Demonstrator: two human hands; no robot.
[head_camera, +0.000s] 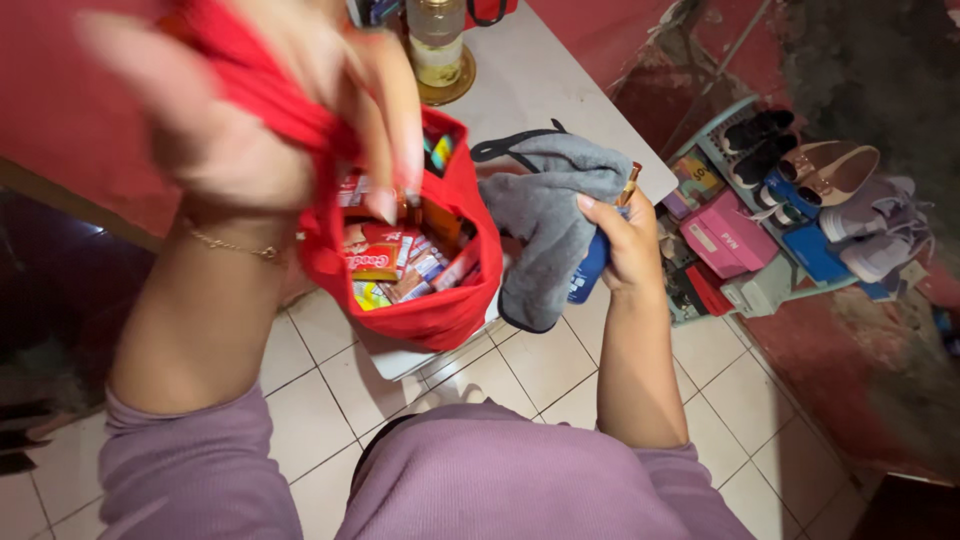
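Observation:
My left hand (290, 110) is raised close to the camera, blurred, and grips the handle of a red cloth bag (440, 310). The bag hangs open at the table's near corner and is full of small snack and sachet packets (400, 265). My right hand (628, 240) is beside the bag's right side. It holds a grey pouch with a dark strap (545, 215) together with a blue packet (590, 268) and a thin brown item (630, 185) poking out above the fingers.
A white table (560, 85) carries a glass bottle of yellowish liquid (437, 45) on a round gold base. To the right a low rack (730, 150) holds several shoes (830, 175), a pink box (725, 240) and blue boxes. White floor tiles lie below.

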